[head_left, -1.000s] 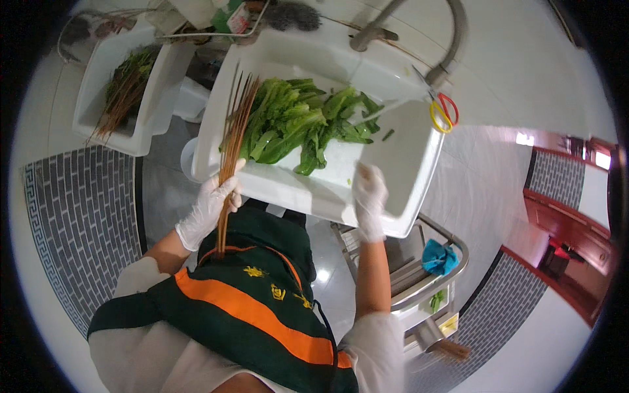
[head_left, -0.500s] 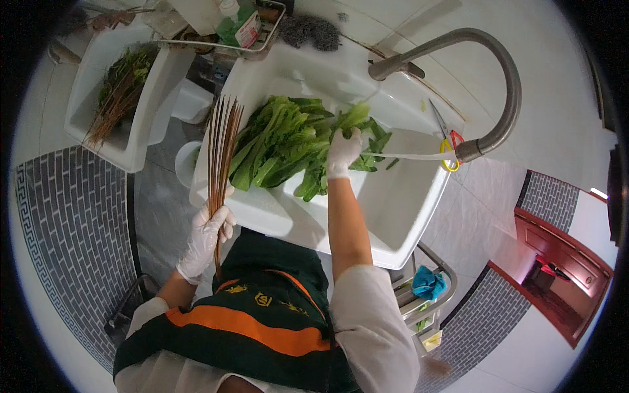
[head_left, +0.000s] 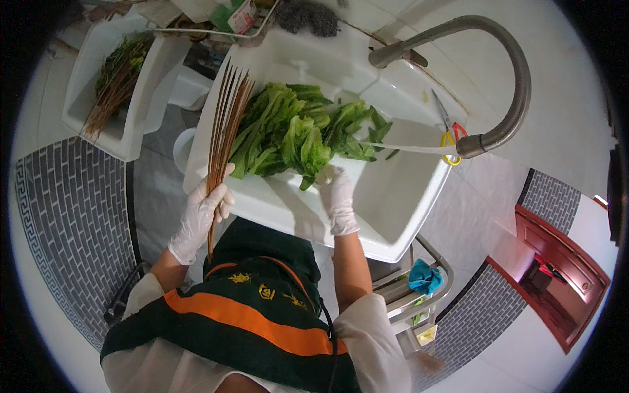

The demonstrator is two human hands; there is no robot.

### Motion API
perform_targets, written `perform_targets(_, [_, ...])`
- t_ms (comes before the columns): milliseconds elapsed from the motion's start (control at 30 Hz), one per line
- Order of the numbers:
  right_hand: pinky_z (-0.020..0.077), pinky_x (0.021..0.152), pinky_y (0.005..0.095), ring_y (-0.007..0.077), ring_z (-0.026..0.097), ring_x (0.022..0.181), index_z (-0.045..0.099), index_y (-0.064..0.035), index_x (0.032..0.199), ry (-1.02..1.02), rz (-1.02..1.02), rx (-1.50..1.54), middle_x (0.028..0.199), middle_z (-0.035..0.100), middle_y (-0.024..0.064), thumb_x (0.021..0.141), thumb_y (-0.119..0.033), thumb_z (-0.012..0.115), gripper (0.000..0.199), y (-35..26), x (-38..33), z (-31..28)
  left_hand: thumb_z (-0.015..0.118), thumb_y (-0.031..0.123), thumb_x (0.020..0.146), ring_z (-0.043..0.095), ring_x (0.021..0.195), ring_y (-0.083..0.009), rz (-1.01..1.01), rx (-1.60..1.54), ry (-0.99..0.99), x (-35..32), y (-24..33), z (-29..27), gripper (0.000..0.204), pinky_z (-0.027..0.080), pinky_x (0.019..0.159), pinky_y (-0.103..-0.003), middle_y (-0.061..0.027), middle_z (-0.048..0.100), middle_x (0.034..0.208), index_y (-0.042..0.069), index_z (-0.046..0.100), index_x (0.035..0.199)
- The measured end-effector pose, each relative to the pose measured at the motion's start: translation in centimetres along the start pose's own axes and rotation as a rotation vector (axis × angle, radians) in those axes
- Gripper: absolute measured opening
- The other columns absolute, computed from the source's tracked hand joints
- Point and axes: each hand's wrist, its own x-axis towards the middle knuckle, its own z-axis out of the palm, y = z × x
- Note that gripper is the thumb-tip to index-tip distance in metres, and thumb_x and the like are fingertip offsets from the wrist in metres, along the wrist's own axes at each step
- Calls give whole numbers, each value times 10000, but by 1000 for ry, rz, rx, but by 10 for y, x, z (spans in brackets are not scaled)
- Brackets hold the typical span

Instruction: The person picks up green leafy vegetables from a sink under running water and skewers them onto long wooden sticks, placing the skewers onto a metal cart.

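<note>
My left hand (head_left: 208,213), in a white glove, is closed around a bundle of long, thin brown stems (head_left: 226,137). The stems fan out upward beside the sink's left edge. My gloved right hand (head_left: 337,196) is over the near part of the white sink (head_left: 393,216), its fingers closed at the lower end of some leafy green lettuce (head_left: 306,147). The fingertips are partly hidden. More long green leaves (head_left: 354,124) lie behind it, heaped across the sink. A thin stream of water (head_left: 406,149) runs from the curved metal faucet (head_left: 514,85) toward these leaves.
Scissors (head_left: 449,131) with red and yellow handles lie on the sink's right rim. A white basin (head_left: 134,141) at the left holds brown-stemmed greens (head_left: 118,85). A dark scouring pad (head_left: 306,18) sits behind the sink. A teal cloth (head_left: 424,277) hangs on a metal rack at the right.
My right hand has drawn back toward me from the water stream, and the lettuce at its fingers has come nearer and left. My left hand still holds the stems, slightly higher in view.
</note>
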Motion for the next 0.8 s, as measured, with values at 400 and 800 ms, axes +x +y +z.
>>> perform_targets(400, [414,757,378,335,546,818,579,-16,911,270,166,135,861,581,197,677,-255,643,340,24,98,69,431,76,864,466,551,-28,-148,96,35,8,-16,9,310,367,475,-145,24,507,680,89,466,1172])
perform_targets(800, [408,709,236,122,509,767,452,-3,1012,270,1,1298,882,546,78,796,7,463,217,-20,46,-5,498,82,828,451,487,-46,-258,16,-182,5,-16,24,128,346,408,-155,-3,503,612,15,509,937])
